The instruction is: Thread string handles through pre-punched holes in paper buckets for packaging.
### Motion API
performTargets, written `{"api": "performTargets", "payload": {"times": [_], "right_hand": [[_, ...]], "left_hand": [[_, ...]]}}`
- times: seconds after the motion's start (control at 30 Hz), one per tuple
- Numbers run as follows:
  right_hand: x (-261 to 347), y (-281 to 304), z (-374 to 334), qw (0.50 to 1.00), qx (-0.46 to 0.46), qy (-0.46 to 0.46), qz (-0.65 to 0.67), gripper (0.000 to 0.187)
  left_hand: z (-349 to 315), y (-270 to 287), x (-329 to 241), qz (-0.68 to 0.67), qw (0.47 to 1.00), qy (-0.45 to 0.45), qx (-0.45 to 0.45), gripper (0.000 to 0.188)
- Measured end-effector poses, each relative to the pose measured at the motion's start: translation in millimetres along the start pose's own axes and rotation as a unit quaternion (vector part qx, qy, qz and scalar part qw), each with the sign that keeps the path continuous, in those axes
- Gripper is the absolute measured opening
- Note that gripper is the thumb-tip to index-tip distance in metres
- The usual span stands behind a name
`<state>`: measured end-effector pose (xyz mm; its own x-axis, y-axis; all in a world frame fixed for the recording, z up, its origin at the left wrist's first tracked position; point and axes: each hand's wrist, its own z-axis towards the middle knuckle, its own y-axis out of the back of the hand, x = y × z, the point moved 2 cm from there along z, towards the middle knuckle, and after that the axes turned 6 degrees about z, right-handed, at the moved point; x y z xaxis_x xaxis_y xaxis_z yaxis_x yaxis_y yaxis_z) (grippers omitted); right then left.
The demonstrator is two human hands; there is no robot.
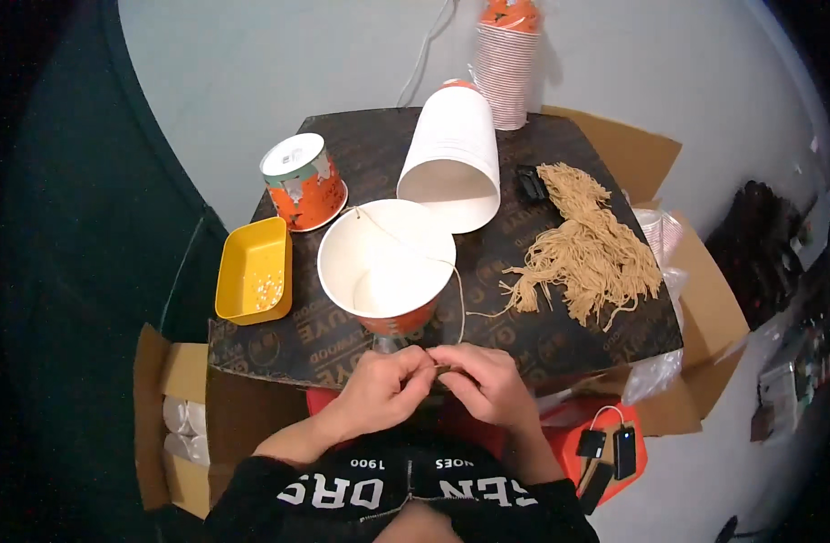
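Just over the table's near edge, my left hand (pixel 388 385) and my right hand (pixel 486 385) meet, fingertips pinched together on the end of a thin tan cord (pixel 461 294). From the hands the cord rises beside the right of an open paper bucket (pixel 338 267) and crosses its mouth to the far left rim, where it is fastened. The bucket is white inside, red outside, and tilted so its opening faces me. Exactly what the fingers form with the cord is too small to make out. To the right lies a loose bundle of tan cords (pixel 582 249).
A yellow tray (pixel 286 262) with small white bits and an upside-down orange bucket (pixel 306 190) stand left. White nested buckets (pixel 447 136) lie behind; a tall stack (pixel 505 77) rises at the back. Cardboard boxes (pixel 148 416) flank the table (pixel 343 357). A phone (pixel 624 452) rests on a red stool.
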<state>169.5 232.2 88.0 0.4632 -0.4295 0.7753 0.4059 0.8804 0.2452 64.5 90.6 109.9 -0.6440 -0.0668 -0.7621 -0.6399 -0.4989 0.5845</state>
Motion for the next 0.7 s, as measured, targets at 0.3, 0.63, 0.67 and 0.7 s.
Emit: {"api": "performTargets", "payload": {"times": [0.3,0.63,0.67,0.7], "right_hand": [[-6.0,-6.2,8.9,0.998,-0.062,-0.001,-0.025,0.01],[-16.8,-25.7,8.6,0.973,-0.218,-0.034,-0.065,0.012],[-17.4,-26.8,8.6,0.973,-0.222,-0.043,-0.057,0.012],[-18.6,-27.9,8.9,0.972,-0.222,-0.043,-0.058,0.012]], "left_hand": [[-5.0,14.7,7.0,-0.018,0.996,0.029,-0.079,0.006],[-10.4,30.6,15.6,-0.049,0.984,0.01,-0.173,0.013],[-11.6,30.8,15.7,-0.059,0.983,0.028,-0.17,0.011],[-12.3,30.8,16.1,-0.069,0.982,0.046,-0.168,0.008]]}}
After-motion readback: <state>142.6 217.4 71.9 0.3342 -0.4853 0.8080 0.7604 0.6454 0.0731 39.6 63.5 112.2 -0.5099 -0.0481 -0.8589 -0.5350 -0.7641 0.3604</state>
